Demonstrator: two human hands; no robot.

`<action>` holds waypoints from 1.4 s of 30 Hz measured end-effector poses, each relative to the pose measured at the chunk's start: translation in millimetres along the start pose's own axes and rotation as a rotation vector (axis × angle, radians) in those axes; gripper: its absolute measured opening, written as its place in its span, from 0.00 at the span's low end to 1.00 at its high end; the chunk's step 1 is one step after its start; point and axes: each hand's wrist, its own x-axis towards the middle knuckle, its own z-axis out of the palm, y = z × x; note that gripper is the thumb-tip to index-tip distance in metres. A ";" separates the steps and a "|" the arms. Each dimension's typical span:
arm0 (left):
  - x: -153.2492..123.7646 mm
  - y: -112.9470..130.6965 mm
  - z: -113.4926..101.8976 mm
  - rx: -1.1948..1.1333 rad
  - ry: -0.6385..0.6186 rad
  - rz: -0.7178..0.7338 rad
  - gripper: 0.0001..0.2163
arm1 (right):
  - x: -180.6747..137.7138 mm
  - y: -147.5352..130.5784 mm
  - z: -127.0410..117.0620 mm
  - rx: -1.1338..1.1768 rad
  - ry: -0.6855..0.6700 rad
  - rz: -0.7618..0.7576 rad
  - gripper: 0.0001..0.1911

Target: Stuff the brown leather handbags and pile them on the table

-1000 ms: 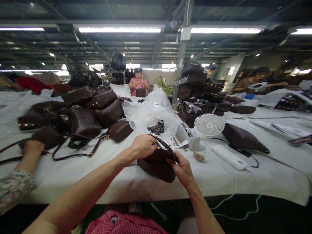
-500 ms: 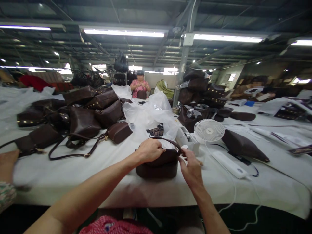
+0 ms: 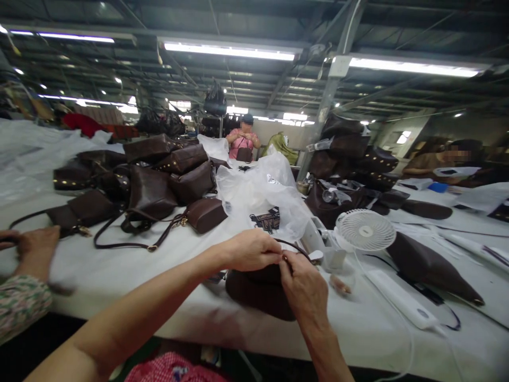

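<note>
A small dark brown leather handbag [image 3: 254, 294] lies tilted at the table's front edge. My left hand [image 3: 252, 250] is closed at the bag's top, with fingertips pinched. Against those fingertips presses my right hand [image 3: 305, 281], its thumb and fingers closed on the top part of the bag. Behind both hands arcs the bag's thin strap [image 3: 296, 245]. My fingers hide exactly which part of the bag they pinch.
Brown bags [image 3: 153, 191] are heaped at the left, near a co-worker's hand [image 3: 40, 246]. Clear plastic bags [image 3: 262, 185] and printed tags [image 3: 265, 219] lie ahead. A white fan [image 3: 365, 229], a power strip [image 3: 403, 300] and another brown bag [image 3: 433, 268] stand right.
My right hand has moved in from the strap's right end to meet my left fingertips. The handbag has tilted. The view has shifted left, and the co-worker's hand shows more.
</note>
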 end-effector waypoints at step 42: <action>-7.8 -39.4 77.7 0.064 0.181 0.367 0.12 | 63.7 43.5 14.9 0.642 -0.219 0.286 0.06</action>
